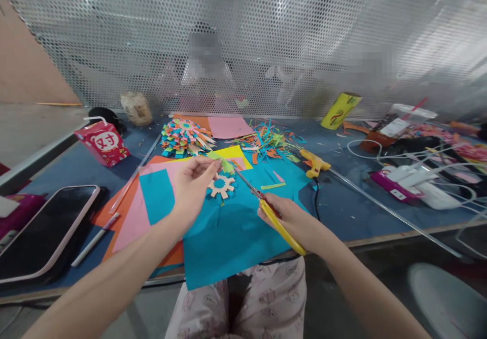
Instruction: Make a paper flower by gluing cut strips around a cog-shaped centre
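My left hand (198, 181) pinches a small light-green paper piece (227, 166) over the middle of the table. Wrapped round the yellow handles of a pair of scissors (279, 225) is my right hand (291, 219). The blades point up and left, with their tips at the green paper. Just below the paper lies a pale gear-shaped cutout (221, 187). Underneath is a large blue sheet (236, 242), overhanging the table's front edge. A yellow sheet (236, 154) lies behind the green piece. Whether the blades are closed on the paper, I cannot tell.
Behind my hands are a layered paper flower (186, 136) and a heap of paper scraps (270, 141). A yellow glue gun (315, 164) lies at right, near a power strip with cables (399, 184). At left are a red drink carton (102, 143) and a phone (49, 232).
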A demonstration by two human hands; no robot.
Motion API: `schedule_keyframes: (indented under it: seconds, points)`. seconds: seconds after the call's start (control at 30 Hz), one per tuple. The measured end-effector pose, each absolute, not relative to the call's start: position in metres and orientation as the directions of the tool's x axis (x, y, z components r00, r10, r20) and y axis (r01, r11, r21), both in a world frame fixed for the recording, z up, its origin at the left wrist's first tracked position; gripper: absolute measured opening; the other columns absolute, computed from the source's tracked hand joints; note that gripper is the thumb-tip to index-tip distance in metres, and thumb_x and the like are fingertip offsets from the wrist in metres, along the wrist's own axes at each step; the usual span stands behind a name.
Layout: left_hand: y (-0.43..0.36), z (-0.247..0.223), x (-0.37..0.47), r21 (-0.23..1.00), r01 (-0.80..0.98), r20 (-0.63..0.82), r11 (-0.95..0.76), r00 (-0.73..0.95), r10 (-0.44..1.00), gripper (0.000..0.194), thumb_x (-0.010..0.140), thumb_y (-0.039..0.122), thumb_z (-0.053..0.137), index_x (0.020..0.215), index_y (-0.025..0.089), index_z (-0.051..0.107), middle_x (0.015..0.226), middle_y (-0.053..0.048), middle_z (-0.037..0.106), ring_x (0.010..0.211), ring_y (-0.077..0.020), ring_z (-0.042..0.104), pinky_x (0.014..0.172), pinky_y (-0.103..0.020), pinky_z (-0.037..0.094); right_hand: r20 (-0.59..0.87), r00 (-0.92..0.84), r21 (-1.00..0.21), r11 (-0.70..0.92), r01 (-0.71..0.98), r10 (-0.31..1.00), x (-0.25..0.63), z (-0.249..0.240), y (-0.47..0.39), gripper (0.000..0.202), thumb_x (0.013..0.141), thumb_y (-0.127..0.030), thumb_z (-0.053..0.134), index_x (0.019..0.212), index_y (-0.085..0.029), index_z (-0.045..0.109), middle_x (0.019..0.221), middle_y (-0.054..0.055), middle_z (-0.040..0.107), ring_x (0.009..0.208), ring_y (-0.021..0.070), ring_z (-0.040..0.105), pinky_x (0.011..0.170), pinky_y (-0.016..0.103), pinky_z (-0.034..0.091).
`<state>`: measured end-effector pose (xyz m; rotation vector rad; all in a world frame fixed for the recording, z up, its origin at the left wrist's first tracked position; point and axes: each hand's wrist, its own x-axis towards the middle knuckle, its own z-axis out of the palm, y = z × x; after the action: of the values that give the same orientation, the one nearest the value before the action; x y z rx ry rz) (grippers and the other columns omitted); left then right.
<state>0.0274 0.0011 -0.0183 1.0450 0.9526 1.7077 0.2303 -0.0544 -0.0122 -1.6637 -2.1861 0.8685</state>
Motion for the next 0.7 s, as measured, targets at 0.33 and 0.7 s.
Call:
schedule_keyframes:
  seconds: [0.33,0.7]
  points:
    - [-0.0003,-0.0193,0.0271,0.915,-0.274,0.245,-0.297,-0.21,0.947,0.022,0.06,0.032,0.081,0.067,0.017,0.066,0.06,0.002,0.065,0.052,-0.0081,0.057,0.052,-0.02,0.045,-0.124,-0.317,-0.625,0.174,0.761,0.94,0.227,-0.0124,-0.0541,0.039,0.087,-0.058,0.039,0.072,-0.022,0.04,0.069,-0.002,0.049,0.059,0.0123,0.044,0.056,0.026,0.034]
    - [0.0004,-0.0182,0.0271,0.913,-0.256,0.259,-0.317,-0.237,0.937,0.022,0.06,0.031,0.08,0.066,0.016,0.066,0.06,0.001,0.065,0.052,-0.0075,0.056,0.051,-0.019,0.045,-0.16,-0.336,-0.628,0.167,0.761,0.928,0.2284,-0.0103,-0.0555,0.041,0.087,-0.06,0.038,0.075,-0.021,0.042,0.071,-0.001,0.049,0.06,0.0122,0.044,0.058,0.027,0.034]
